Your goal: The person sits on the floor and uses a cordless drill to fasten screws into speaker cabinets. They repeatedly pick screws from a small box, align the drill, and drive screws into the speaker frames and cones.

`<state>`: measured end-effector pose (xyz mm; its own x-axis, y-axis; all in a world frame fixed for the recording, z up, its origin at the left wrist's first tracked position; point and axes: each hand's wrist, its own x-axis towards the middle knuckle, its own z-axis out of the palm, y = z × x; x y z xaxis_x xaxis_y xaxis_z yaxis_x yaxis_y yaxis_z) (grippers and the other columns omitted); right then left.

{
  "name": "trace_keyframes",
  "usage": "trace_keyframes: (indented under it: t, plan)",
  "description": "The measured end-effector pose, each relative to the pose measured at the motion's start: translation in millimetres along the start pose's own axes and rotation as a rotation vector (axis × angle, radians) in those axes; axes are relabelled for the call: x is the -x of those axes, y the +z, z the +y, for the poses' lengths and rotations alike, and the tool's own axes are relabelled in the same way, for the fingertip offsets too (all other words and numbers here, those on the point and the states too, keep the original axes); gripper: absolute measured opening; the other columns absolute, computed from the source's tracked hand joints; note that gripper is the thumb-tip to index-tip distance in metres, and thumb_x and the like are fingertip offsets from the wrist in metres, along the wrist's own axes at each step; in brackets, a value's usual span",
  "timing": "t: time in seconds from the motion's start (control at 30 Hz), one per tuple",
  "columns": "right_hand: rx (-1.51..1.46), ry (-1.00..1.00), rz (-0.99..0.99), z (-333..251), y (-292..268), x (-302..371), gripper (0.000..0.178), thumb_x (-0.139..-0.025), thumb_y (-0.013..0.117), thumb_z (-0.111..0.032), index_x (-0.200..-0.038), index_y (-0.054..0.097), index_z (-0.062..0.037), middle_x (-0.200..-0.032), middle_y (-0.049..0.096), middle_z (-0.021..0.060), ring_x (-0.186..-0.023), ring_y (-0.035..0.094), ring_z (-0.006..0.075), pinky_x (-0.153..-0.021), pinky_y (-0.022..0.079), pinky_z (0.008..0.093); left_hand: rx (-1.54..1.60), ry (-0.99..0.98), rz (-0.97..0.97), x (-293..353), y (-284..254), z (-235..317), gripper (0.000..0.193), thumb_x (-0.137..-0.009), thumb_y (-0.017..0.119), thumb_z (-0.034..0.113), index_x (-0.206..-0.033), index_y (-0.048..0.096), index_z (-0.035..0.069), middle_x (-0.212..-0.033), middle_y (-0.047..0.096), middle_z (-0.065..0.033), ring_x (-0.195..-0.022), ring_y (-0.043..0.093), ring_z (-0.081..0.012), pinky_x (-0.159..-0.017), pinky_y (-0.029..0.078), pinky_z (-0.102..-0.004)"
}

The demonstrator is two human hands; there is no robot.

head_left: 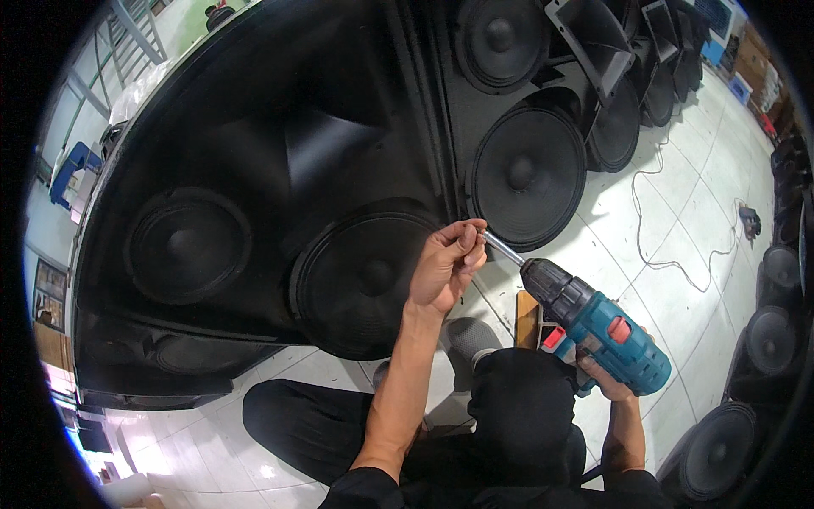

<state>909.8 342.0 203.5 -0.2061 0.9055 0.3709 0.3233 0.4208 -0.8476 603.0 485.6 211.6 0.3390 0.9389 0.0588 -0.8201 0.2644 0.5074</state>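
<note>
My right hand (607, 377) grips the handle of a teal and black cordless drill (600, 327) with red parts, pointed to the upper left. A long silver driver socket (506, 248) extends from the drill's black chuck. At the tip of that socket my left hand (449, 263) is closed in a pinch. Whatever sits between its fingertips is too small to make out. Just beyond the left hand stands a large black speaker cabinet (254, 76) with round cones, and the left forearm passes in front of its larger cone (369, 276).
More speakers (526, 174) stand in a row toward the far right, several with horn flares (592, 42). Others (719, 450) line the right edge. A thin cable (670, 265) trails over the white tiled floor (687, 182) to a small dark tool (749, 222). An orange-brown piece (526, 321) lies beside the drill.
</note>
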Motion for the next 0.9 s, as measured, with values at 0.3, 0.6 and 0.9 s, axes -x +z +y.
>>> trace_keyframes:
  t: [0.3, 0.6, 0.9]
  plan:
    - [0.004, 0.073, 0.053, 5, 1, 7, 0.045, -0.072, 0.081, -0.015, -0.111, 0.061, -0.0061, -0.094, 0.064, 0.0020, -0.085, 0.063, 0.0152, -0.080, 0.053, 0.0331, 0.006, -0.001, -0.003, -1, 1, 0, 0.023, -0.095, 0.062, 0.014, -0.106, 0.066, -0.005, -0.084, 0.063, -0.0076, -0.060, 0.045, -0.0090, -0.052, 0.036, -0.0217]
    - [-0.085, 0.099, 0.166, 16, 10, 6, 0.032, -0.070, 0.082, -0.022, -0.088, 0.061, -0.0073, -0.075, 0.064, 0.0023, -0.066, 0.062, 0.0149, -0.066, 0.052, 0.0276, 0.013, -0.010, -0.025, -3, 1, 0, 0.022, -0.094, 0.062, 0.012, -0.106, 0.066, -0.006, -0.083, 0.062, -0.0079, -0.061, 0.047, -0.0089, -0.052, 0.036, -0.0211]
    - [-0.062, 0.220, 0.203, -6, 18, -12, 0.040, -0.066, 0.087, -0.029, -0.092, 0.065, -0.0074, -0.072, 0.064, 0.0020, -0.063, 0.063, 0.0165, -0.064, 0.053, 0.0281, -0.090, 0.030, 0.055, -6, 2, -3, 0.023, -0.096, 0.061, 0.018, -0.105, 0.067, -0.003, -0.080, 0.061, -0.0046, -0.059, 0.043, -0.0081, -0.050, 0.031, -0.0213]
